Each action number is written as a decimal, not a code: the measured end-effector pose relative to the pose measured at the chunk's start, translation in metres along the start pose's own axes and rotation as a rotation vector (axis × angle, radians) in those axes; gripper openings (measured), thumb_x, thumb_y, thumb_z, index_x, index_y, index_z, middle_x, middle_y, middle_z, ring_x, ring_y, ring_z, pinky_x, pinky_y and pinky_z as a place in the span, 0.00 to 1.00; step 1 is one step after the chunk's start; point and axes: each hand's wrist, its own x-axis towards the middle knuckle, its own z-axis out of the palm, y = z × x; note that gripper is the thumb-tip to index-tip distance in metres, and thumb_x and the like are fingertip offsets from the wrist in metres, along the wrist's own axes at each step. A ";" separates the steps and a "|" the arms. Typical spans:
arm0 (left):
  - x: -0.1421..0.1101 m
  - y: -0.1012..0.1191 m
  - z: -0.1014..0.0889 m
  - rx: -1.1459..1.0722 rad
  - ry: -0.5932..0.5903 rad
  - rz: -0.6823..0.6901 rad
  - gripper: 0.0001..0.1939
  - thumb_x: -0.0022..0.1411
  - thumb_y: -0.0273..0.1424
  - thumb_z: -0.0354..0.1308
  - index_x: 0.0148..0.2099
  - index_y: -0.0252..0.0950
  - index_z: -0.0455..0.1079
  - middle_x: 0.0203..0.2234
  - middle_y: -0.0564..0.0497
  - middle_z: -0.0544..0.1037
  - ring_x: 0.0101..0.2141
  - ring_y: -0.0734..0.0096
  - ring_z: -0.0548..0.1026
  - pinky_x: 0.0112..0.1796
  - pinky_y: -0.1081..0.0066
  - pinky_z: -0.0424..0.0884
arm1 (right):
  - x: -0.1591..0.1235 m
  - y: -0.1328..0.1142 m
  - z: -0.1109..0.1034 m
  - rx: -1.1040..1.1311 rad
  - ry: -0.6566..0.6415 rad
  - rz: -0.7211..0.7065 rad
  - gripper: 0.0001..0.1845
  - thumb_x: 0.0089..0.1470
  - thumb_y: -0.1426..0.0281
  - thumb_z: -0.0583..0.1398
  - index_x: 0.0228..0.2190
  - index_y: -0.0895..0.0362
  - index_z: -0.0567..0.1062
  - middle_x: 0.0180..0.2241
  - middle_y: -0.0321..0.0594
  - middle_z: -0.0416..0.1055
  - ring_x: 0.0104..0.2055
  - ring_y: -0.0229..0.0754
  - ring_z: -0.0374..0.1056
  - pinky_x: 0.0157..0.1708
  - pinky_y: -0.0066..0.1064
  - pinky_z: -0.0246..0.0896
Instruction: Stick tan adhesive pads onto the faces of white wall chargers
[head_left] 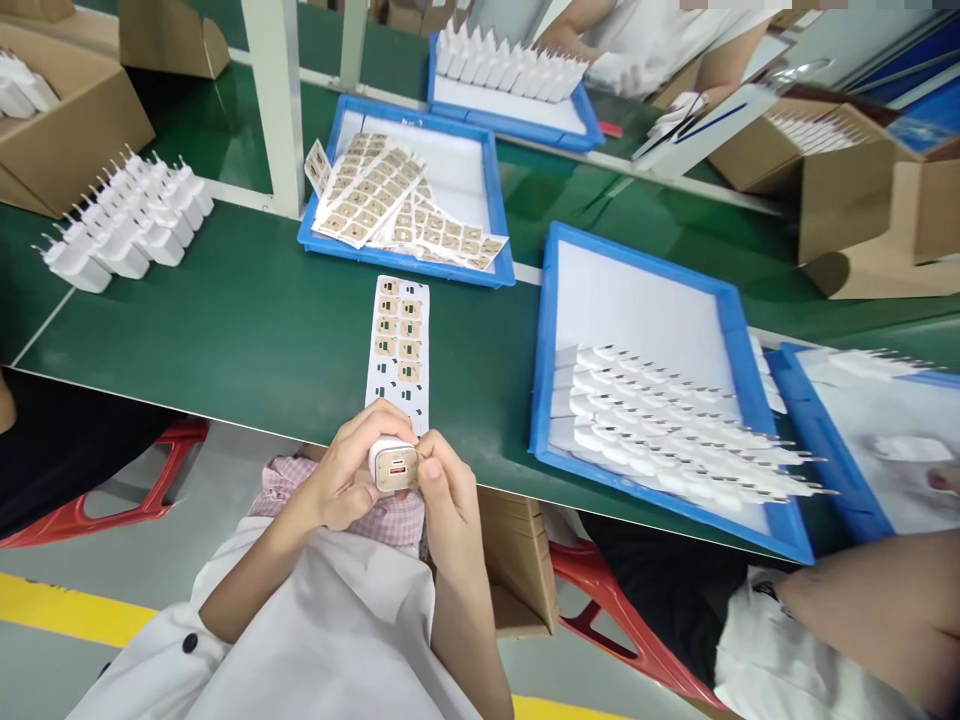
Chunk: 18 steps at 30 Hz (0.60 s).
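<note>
My left hand (346,470) is wrapped around a white USB wall charger (380,448), its port face turned up toward me. A tan sticker (403,463) with cut-outs lies over that face, around a small slot and a red USB port. At the face's right edge, my right hand (448,490) pinches the sticker's side between thumb and finger; the exact grip is partly hidden. Just beyond my hands, a white sticker sheet (397,340) lies on the green table (247,340). Tan stickers remain in its far part, while the near part shows bare backing with small dark marks.
Several sticker sheets (375,195) lie in a blue tray (495,200) ahead. Rows of white chargers fill part of another blue tray (544,330) to the right. More chargers (127,225) stand at left. Co-workers sit either side; a gloved hand (622,72) is across the table.
</note>
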 end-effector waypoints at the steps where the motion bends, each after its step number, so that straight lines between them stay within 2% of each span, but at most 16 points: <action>1: 0.001 0.000 0.001 0.057 -0.002 0.029 0.24 0.67 0.55 0.50 0.48 0.40 0.67 0.36 0.47 0.72 0.35 0.60 0.72 0.37 0.61 0.67 | 0.002 -0.001 0.001 -0.044 0.027 -0.005 0.28 0.60 0.45 0.57 0.24 0.52 0.57 0.20 0.27 0.54 0.22 0.33 0.48 0.23 0.28 0.46; 4: 0.004 0.000 0.002 0.231 -0.008 0.119 0.19 0.70 0.49 0.46 0.50 0.40 0.65 0.36 0.47 0.72 0.36 0.60 0.72 0.37 0.61 0.67 | 0.007 -0.002 0.004 -0.166 0.087 0.022 0.29 0.53 0.47 0.64 0.24 0.52 0.56 0.20 0.25 0.48 0.22 0.32 0.44 0.21 0.27 0.41; 6: 0.006 0.001 0.002 0.259 -0.009 0.145 0.18 0.71 0.47 0.45 0.50 0.40 0.65 0.36 0.47 0.71 0.35 0.61 0.72 0.36 0.62 0.67 | 0.010 -0.002 0.005 -0.153 0.081 0.041 0.29 0.55 0.47 0.63 0.23 0.52 0.55 0.20 0.26 0.47 0.22 0.32 0.44 0.21 0.27 0.41; 11: 0.005 -0.002 0.002 0.131 0.035 0.097 0.25 0.66 0.56 0.50 0.48 0.40 0.68 0.34 0.49 0.70 0.34 0.62 0.70 0.35 0.64 0.67 | 0.013 0.005 0.003 -0.015 0.052 0.048 0.30 0.61 0.44 0.56 0.22 0.53 0.55 0.20 0.28 0.49 0.22 0.33 0.46 0.22 0.28 0.45; 15: 0.002 -0.010 0.005 -0.010 0.112 0.019 0.28 0.64 0.60 0.52 0.46 0.41 0.69 0.34 0.50 0.71 0.35 0.64 0.71 0.35 0.65 0.69 | 0.016 0.013 0.003 0.048 0.068 0.040 0.32 0.61 0.42 0.55 0.19 0.53 0.58 0.17 0.29 0.54 0.20 0.33 0.50 0.22 0.29 0.48; 18: 0.003 -0.013 0.008 -0.065 0.171 -0.046 0.24 0.65 0.56 0.54 0.44 0.40 0.69 0.34 0.51 0.70 0.30 0.68 0.70 0.30 0.68 0.68 | 0.018 0.020 0.004 0.124 0.103 0.044 0.33 0.59 0.41 0.56 0.18 0.53 0.60 0.16 0.31 0.59 0.20 0.35 0.55 0.24 0.30 0.54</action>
